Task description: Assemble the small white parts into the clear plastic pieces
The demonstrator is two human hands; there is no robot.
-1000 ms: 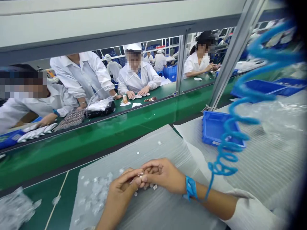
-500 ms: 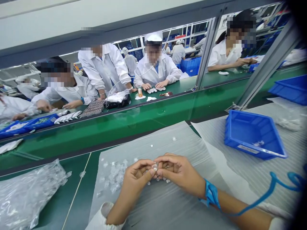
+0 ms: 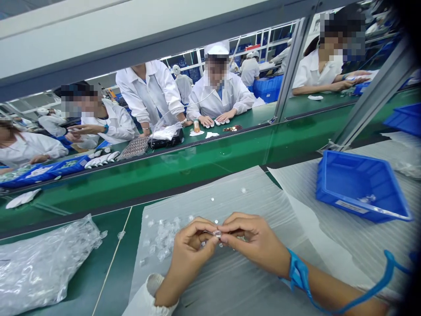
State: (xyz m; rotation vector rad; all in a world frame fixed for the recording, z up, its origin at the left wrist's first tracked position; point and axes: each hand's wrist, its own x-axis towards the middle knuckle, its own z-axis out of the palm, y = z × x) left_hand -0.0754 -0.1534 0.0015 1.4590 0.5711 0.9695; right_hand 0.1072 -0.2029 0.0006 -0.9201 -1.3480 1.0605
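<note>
Our left hand (image 3: 192, 250) and right hand (image 3: 253, 239) meet at the fingertips, together pinching a small clear piece (image 3: 217, 234) above the white foam sheet (image 3: 230, 281). More clear pieces (image 3: 161, 235) lie scattered towards the sheet's left edge. Beyond that edge, a clear plastic bag (image 3: 42, 259) rests on the green worktop (image 3: 82, 289); a blue tray (image 3: 362, 210) sits off to the right.

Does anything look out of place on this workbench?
Yes: a few tiny clear pieces lie stray on the white foam sheet, well apart from the heap of clear pieces beside the left hand, so they look spilled.
</note>
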